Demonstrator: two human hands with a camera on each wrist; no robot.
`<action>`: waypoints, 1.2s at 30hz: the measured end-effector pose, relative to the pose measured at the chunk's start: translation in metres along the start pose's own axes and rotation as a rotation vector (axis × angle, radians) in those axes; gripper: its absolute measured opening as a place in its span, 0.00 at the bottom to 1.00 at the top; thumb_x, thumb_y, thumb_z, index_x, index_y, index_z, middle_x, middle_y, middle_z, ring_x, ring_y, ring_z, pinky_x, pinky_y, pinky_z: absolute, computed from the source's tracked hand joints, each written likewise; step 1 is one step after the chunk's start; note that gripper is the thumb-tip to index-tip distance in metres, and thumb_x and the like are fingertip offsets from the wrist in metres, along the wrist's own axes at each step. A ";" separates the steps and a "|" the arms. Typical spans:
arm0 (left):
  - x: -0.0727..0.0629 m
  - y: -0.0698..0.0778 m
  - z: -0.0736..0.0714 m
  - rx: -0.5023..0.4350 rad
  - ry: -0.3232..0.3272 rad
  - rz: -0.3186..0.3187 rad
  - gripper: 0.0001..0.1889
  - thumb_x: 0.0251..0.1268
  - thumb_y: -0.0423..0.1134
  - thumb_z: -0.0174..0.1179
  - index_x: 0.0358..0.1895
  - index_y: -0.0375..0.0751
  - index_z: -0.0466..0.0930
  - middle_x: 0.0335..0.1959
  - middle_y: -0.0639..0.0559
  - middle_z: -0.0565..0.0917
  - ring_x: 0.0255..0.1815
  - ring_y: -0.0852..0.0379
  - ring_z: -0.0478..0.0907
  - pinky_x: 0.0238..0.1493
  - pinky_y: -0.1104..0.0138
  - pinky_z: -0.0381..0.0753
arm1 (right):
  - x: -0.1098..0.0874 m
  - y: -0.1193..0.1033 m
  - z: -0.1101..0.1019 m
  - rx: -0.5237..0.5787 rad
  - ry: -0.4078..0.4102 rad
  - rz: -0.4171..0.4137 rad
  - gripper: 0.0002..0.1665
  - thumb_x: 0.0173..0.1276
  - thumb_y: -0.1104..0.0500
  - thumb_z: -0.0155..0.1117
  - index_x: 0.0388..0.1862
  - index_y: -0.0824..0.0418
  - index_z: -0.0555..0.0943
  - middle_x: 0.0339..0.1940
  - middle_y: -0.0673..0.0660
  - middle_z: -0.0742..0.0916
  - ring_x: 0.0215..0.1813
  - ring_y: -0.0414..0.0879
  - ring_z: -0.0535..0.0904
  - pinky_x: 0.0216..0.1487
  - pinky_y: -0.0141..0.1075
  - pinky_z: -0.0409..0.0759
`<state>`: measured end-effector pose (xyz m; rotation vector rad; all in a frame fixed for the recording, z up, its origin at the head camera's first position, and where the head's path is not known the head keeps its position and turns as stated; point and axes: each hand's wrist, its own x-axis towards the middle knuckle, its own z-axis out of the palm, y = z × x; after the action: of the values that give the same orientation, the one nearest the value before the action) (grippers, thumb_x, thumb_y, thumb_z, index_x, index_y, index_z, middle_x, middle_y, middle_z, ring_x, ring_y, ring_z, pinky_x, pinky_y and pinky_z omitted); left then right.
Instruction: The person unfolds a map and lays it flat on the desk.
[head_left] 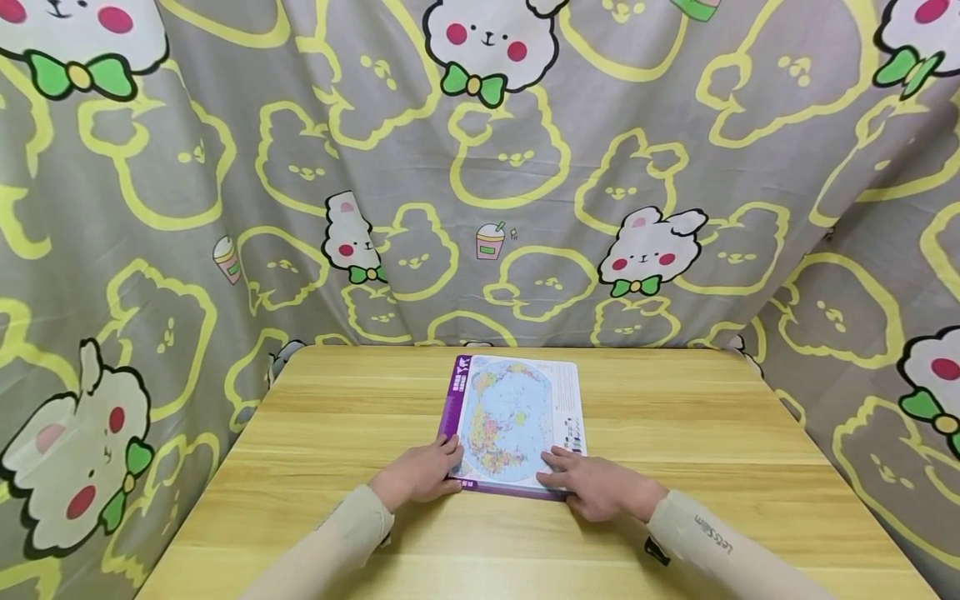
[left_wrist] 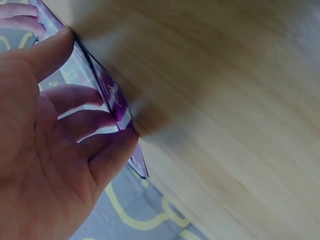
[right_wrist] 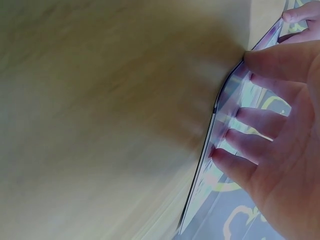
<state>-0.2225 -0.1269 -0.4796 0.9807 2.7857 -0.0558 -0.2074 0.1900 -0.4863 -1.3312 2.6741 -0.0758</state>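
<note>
Hands rested on the two near corners of a map board (head_left: 528, 425), the left hand (head_left: 423, 472) and the right hand (head_left: 607, 490) both with fingers loosely spread over its printed face and thumbs against its near edge. A grey curtain (head_left: 420, 175) rose behind and along both sides. Before it stood the wood-grained table (head_left: 675, 425), on which the board was centred, its far end just beside the table's back edge; whether its whole underside touched the wood could not be told. Pale sleeves (head_left: 337, 533) came in from the near side. White rabbits (head_left: 651, 254) with green bows patterned the cloth, amid yellow outlines; smaller still was a printed pink cup (head_left: 490, 242) with a straw. A purple strip (head_left: 453, 400) ran down the board's left side. Dark lettering (head_left: 712, 533) marked the right sleeve.
</note>
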 end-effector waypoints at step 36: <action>-0.003 -0.001 -0.002 -0.025 0.023 -0.008 0.31 0.66 0.50 0.57 0.65 0.33 0.67 0.67 0.36 0.65 0.67 0.38 0.63 0.64 0.53 0.66 | 0.013 0.012 -0.003 0.024 0.027 -0.019 0.31 0.61 0.67 0.54 0.66 0.59 0.73 0.68 0.67 0.69 0.69 0.63 0.61 0.65 0.52 0.64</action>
<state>-0.2207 -0.1297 -0.4775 0.9708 2.8039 -0.0107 -0.2255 0.1869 -0.4865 -1.3580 2.6739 -0.1287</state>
